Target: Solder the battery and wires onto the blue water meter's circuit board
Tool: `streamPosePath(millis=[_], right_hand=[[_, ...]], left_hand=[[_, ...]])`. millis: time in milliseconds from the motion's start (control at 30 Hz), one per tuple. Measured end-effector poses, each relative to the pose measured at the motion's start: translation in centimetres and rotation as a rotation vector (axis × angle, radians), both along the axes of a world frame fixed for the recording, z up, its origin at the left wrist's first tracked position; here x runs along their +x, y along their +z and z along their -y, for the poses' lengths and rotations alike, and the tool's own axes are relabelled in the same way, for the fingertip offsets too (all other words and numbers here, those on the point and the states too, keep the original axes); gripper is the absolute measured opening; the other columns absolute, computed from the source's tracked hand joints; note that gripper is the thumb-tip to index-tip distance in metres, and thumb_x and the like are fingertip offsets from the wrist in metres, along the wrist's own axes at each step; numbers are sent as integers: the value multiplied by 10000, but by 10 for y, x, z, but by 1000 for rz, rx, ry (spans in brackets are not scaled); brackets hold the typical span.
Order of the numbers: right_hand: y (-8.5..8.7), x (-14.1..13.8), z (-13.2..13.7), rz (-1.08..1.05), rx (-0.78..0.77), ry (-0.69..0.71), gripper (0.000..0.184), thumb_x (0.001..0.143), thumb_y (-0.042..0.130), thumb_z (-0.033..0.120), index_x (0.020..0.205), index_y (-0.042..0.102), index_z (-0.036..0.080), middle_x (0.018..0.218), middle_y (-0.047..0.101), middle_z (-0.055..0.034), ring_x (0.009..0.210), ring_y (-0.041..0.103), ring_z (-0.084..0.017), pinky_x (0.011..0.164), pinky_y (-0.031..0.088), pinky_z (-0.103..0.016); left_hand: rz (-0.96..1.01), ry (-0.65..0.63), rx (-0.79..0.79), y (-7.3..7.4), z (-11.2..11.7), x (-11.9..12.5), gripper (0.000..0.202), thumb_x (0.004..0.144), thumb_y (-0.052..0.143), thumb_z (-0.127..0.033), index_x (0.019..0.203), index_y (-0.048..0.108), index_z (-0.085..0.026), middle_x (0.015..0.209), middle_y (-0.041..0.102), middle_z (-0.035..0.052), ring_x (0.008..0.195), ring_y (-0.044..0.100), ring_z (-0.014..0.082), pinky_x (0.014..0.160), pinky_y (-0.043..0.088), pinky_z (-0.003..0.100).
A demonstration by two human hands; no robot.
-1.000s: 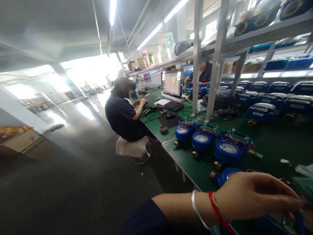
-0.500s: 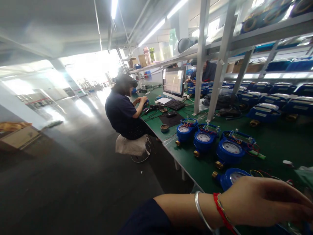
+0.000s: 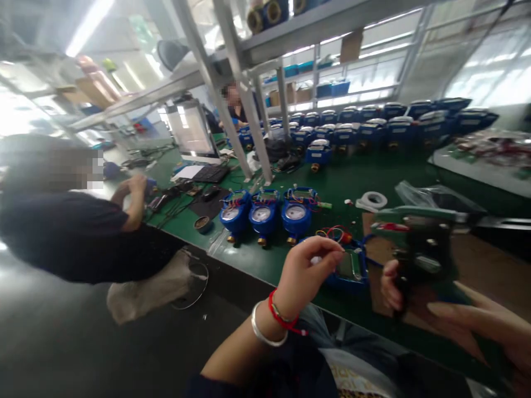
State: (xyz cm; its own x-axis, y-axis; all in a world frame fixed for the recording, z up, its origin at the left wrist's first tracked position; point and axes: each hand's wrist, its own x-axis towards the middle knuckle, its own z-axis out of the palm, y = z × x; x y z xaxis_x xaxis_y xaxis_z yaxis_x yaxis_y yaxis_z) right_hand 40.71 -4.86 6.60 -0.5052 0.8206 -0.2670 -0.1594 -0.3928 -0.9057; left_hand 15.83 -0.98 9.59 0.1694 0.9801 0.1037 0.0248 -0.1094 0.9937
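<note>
My left hand (image 3: pixel 305 268), with a red cord and a silver bangle at the wrist, reaches over a blue water meter (image 3: pixel 350 282) at the bench edge. Its thumb and forefinger are pinched together just above the meter's open compartment, where a green circuit board (image 3: pixel 355 264) shows. What the pinch holds is too small to tell. On the right, my right hand (image 3: pixel 456 315) is wrapped round a dark gun-shaped tool (image 3: pixel 431 249), blurred by motion. Coloured wires (image 3: pixel 334 233) stick up behind the meter, and its dial is mostly hidden by my left hand.
Three open blue water meters (image 3: pixel 261 215) stand in a row to the left. Behind lie a tape roll (image 3: pixel 372 201) and a plastic bag (image 3: pixel 431 196). Closed meters (image 3: pixel 346 132) line the back, beyond metal posts (image 3: pixel 249 110). A co-worker (image 3: pixel 74 232) sits at left.
The view has swung right and down. My left hand has come to a pinch over the near meter, and my right hand with the dark gun-shaped tool has come into view.
</note>
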Motion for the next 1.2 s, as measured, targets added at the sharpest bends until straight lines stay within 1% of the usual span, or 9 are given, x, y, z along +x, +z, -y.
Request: streamPosePath(millis=[67, 133, 233, 367, 533, 700, 900, 1067, 1200], right_hand=[[-5, 0, 3, -44, -55, 47, 490, 759, 638, 425, 1213, 581, 251, 1047, 619, -117, 1016, 573, -293, 933, 422, -438], [-6, -4, 5, -75, -93, 91, 492, 755, 634, 398, 1215, 578, 230, 1010, 628, -106, 946, 576, -254, 871, 424, -389], [-5, -11, 5, -155, -111, 121, 481, 732, 658, 387, 1160, 604, 173, 900, 626, -96, 823, 568, -207, 755, 424, -328], [-4, -13, 5, -244, -130, 149, 422, 754, 657, 373, 1101, 621, 136, 826, 609, -82, 741, 561, -168, 685, 414, -278], [-10, -11, 3, -298, -143, 169, 417, 766, 657, 369, 1100, 616, 122, 791, 607, -76, 690, 562, -149, 646, 406, -254], [-15, -10, 1, -290, -148, 182, 411, 759, 667, 376, 1084, 617, 130, 783, 601, -73, 667, 554, -140, 625, 393, -248], [-17, -9, 2, -305, -182, 180, 405, 764, 659, 378, 1077, 599, 126, 768, 581, -63, 642, 543, -130, 601, 380, -241], [-15, -8, 2, -313, -175, 171, 415, 759, 660, 371, 1075, 600, 110, 772, 593, -77, 648, 547, -134, 611, 388, -247], [-17, -7, 2, -326, -168, 187, 419, 761, 655, 374, 1090, 603, 121, 779, 598, -79, 661, 548, -139, 615, 389, -250]], left_hand=[[-59, -13, 36, -2, -2, -1, 96, 851, 626, -264, 849, 654, -172, 805, 614, 17, 680, 532, 102, 630, 442, 215], [-113, -33, 87, -4, -2, -1, 83, 867, 612, -251, 853, 651, -179, 832, 619, 18, 700, 545, 105, 648, 448, 221], [-195, -48, 171, -4, -2, 1, 76, 881, 594, -225, 843, 647, -186, 832, 623, 16, 727, 564, 113, 679, 455, 232], [-278, -51, 235, -2, -3, 4, 87, 878, 584, -176, 819, 646, -187, 803, 634, 17, 763, 576, 131, 711, 457, 242], [-311, -57, 201, -1, -3, 5, 100, 892, 563, -188, 817, 629, -189, 798, 623, 16, 770, 571, 138, 719, 450, 250], [-311, -43, 180, -3, -4, 7, 118, 897, 565, -240, 813, 627, -185, 792, 617, 25, 772, 572, 150, 705, 447, 257], [-338, -63, 189, -2, -6, 9, 107, 888, 561, -190, 796, 615, -187, 778, 608, 16, 768, 563, 145, 715, 444, 252], [-297, -59, 174, -3, -6, 12, 96, 888, 567, -202, 808, 617, -183, 778, 604, 15, 742, 555, 134, 689, 443, 242], [-291, -58, 164, -2, -7, 13, 97, 887, 569, -198, 805, 619, -181, 769, 597, 13, 725, 550, 128, 679, 443, 242]])
